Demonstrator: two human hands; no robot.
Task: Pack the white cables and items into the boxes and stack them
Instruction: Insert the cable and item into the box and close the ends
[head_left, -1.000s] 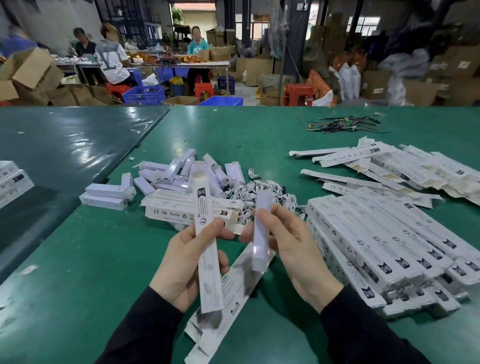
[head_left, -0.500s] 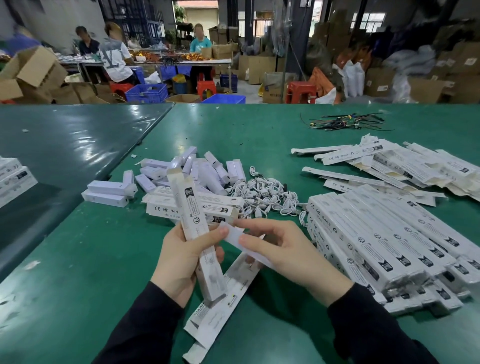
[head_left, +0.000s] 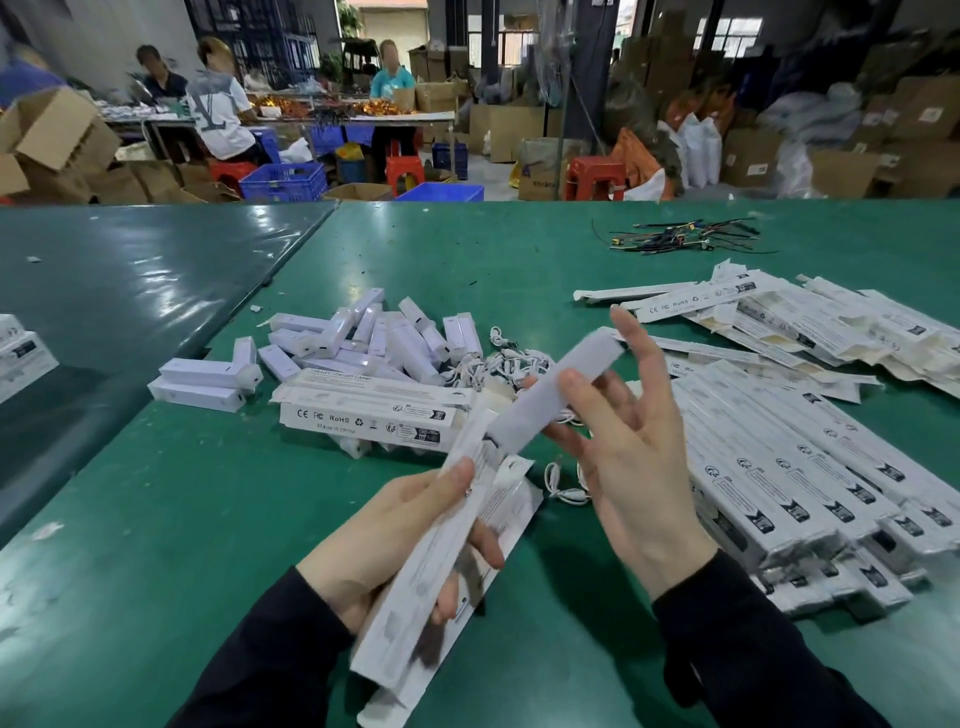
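One box in left hand | one white bar in right hand

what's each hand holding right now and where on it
The left hand grips a long white box around its middle. The right hand holds a white bar by its middle, thumb on top, its lower end at the box's open mouth.

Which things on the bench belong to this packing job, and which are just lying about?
Job:
left hand gripping the long box
right hand feeding the white bar into it
white cables
loose white items
packed boxes
flat boxes

Lying about:
dark wire bundle
cardboard cartons
blue crates
red stools
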